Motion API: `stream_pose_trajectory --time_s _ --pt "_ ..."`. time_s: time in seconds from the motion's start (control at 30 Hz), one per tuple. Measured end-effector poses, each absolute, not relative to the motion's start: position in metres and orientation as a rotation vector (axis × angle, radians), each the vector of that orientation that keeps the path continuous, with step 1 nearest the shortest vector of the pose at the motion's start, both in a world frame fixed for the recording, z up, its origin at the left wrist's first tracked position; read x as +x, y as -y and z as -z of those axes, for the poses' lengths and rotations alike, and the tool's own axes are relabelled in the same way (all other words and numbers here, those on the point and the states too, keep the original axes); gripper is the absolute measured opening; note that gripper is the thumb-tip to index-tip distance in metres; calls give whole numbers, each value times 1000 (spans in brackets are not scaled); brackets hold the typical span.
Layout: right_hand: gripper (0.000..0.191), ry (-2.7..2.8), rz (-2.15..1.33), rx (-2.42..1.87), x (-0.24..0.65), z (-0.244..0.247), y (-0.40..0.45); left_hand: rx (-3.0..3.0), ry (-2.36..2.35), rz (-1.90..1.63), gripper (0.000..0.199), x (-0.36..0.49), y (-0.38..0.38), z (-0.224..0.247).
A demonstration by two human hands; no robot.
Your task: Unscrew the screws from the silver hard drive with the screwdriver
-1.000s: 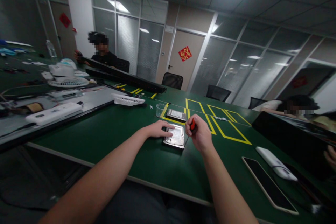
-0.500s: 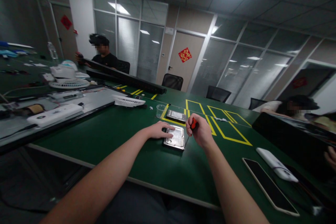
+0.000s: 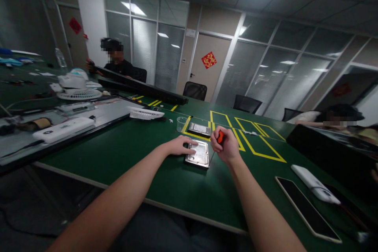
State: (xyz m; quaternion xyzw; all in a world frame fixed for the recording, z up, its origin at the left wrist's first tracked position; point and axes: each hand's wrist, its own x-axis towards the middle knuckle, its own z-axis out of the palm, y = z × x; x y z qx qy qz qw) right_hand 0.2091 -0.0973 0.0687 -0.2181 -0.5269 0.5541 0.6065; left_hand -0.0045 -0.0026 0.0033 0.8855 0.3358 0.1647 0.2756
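While the left hand (image 3: 179, 145) lies spread and unclenched over the left side of a silver hard drive (image 3: 200, 160), with its thumb and fingertips on the metal cover, the right hand (image 3: 226, 145) is closed around the orange-and-black handle of a screwdriver (image 3: 220, 137). The thin shaft slants down and left from the fist to the drive's right edge, close to the near corner; whether the tip touches a screw is too small to tell. The drive lies flat on the green tabletop (image 3: 118, 173), in front of the person and between the two hands.

Just beyond it, a second hard drive (image 3: 199, 128) with a pale label sits within a yellow tape outline, and a clear plastic cup (image 3: 181, 124) stands just to the left of that drive. More yellow tape rectangles (image 3: 267, 154) mark the surface to the right. A white fan grille (image 3: 147, 113) lies farther left, near a large flat panel (image 3: 113, 112) that carries a white device (image 3: 63, 130). On the near right, a phone (image 3: 308, 209) with a dark screen lies beside a white gadget (image 3: 314, 184). Across the tabletop at the left, a co-worker in a dark top (image 3: 122, 67) sits behind a long black panel (image 3: 144, 86).
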Motion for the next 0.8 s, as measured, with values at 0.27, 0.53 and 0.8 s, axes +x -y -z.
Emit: stream_pose_trajectory --time_s 0.27,0.53,0.8 --pt "30 1179 -1250 -500 211 -66 105 2375 -915 -432 69 -6 4 -4" --pt "22 1164 -1250 -462 214 -67 108 2387 -910 -418 67 -6 1 -4" --pt "18 1185 -1257 -506 213 -67 110 2386 -905 -432 68 -7 1 -2"
